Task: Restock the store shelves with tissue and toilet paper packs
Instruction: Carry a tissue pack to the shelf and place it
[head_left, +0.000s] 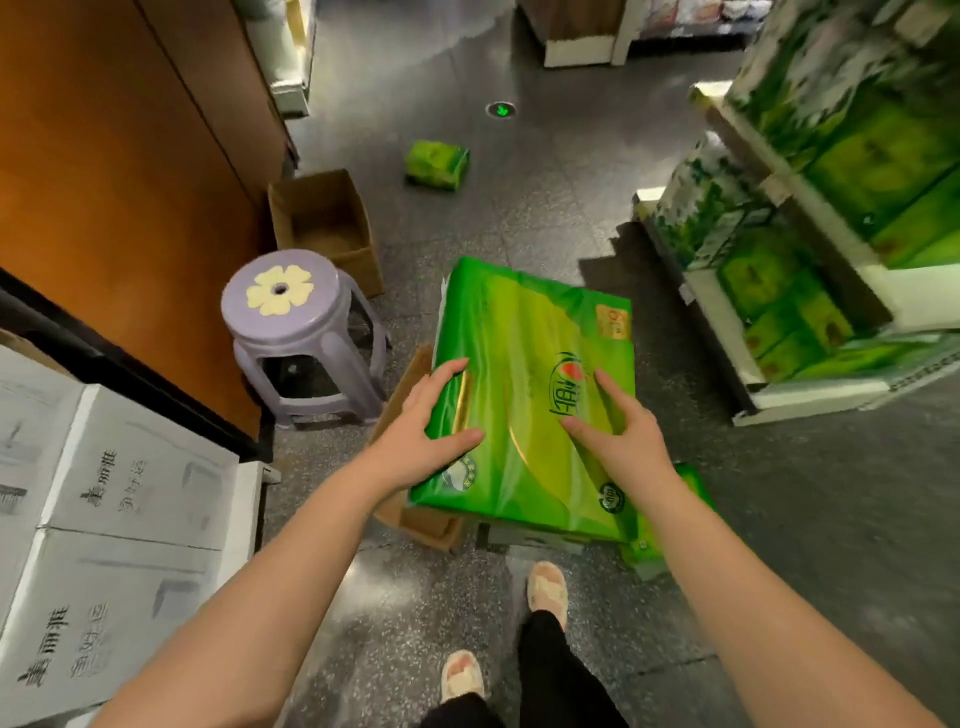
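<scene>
Left hand (423, 426) and right hand (618, 434) seemingly rest spread on green tissue pack (524, 364).

Both bare arms reach forward and down, converging. Left hand (423, 434) spread, fingers (447, 371) straight, thumb out to the right. Right hand (618, 434) spread too, fingers extended, palm down. Feet in slippers below.

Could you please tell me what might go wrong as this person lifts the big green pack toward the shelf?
The left hand and right hand lie with fingers spread on the glossy green tissue pack, so a loose grip could slip on the film. The small green pack lying on the floor and the purple stool nearby are likely trip hazards.
</scene>
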